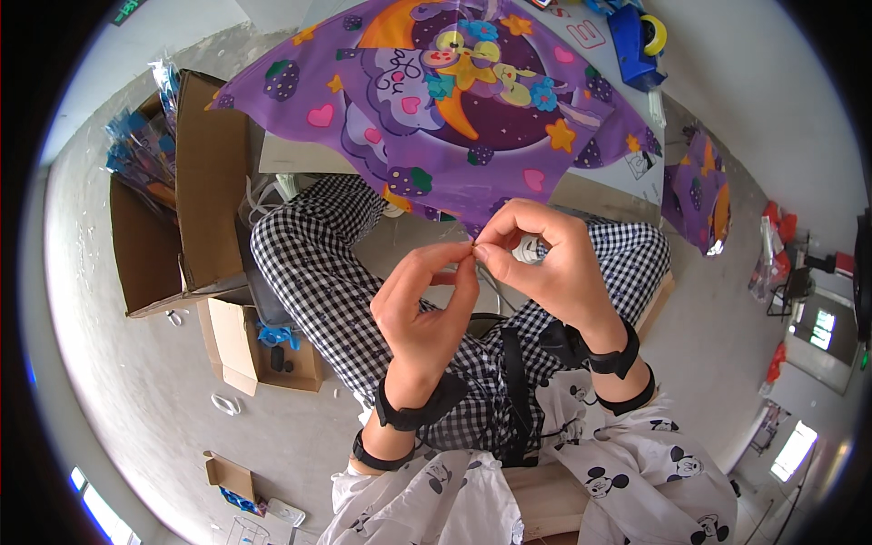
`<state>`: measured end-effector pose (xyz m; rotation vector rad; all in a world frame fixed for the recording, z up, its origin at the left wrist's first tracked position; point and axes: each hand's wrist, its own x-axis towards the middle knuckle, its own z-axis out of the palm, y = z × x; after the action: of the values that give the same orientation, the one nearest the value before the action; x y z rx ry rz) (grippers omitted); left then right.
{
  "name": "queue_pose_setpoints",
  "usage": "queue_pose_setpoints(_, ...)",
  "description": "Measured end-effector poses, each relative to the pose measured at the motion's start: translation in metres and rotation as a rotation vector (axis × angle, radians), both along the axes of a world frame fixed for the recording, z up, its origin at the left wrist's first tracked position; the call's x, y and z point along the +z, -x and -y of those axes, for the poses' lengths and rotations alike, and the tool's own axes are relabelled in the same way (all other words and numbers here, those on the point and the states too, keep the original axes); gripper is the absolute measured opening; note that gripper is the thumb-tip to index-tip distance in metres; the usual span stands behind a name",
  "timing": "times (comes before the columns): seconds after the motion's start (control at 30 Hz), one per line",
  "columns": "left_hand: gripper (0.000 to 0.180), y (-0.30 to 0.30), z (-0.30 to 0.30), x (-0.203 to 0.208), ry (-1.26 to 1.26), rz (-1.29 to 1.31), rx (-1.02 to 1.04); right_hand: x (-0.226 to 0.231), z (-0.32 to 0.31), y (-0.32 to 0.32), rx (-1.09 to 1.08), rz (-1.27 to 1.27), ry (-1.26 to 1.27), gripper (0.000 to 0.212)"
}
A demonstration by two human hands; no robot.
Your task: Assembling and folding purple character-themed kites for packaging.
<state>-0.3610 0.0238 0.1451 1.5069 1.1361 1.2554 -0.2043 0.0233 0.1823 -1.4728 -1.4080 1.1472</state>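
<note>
Centre of the frame: left hand [425, 304] and right hand [545, 263] brought together fingertip to fingertip, thumb and forefinger of each closed in a fine pinch on something very thin, seemingly a thread or line, too slight to make out for certain; remaining fingers curled loosely out of the way. Held high above the lap, close under the eyes, likely because so small a thing needs near sight and steady tips. Just above the pinch, filling the upper middle of the frame: a purple kite [436, 100] printed with moon, stars and hearts, spread flat on a table edge [300, 156] with its lower tip pointing down at the fingers, probably so that the line stays short and slack. Left of frame: an open cardboard box [182, 200] tipped on its side, within reach. Far right: a second purple kite [699, 195] set aside.
</note>
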Motion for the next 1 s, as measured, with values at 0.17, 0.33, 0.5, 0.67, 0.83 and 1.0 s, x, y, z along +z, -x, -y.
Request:
queue_pose_setpoints(0.17,0.018,0.000,0.005,0.002,0.410,0.327,-0.035,0.003,-0.001,0.002,-0.012,0.022,-0.014,0.007)
queue_pose_setpoints(0.33,0.021,0.000,0.002,0.000,0.415,0.361,-0.062,-0.003,0.001,0.008,-0.065,0.095,-0.173,0.008)
queue_pose_setpoints(0.5,0.021,0.000,0.001,-0.003,0.478,0.432,-0.038,-0.005,0.000,0.008,0.004,0.189,-0.249,0.009)
queue_pose_setpoints(0.67,0.015,-0.004,-0.002,-0.007,0.508,0.555,0.021,-0.008,-0.001,0.011,0.030,0.184,-0.234,0.013)
queue_pose_setpoints(0.83,0.005,-0.005,-0.005,-0.010,0.696,0.861,0.049,-0.011,0.002,0.017,-0.029,0.173,-0.227,0.031)
queue_pose_setpoints(1.0,0.005,-0.005,-0.004,-0.015,0.678,0.906,0.001,-0.012,-0.003,0.013,0.041,0.388,-0.407,0.039)
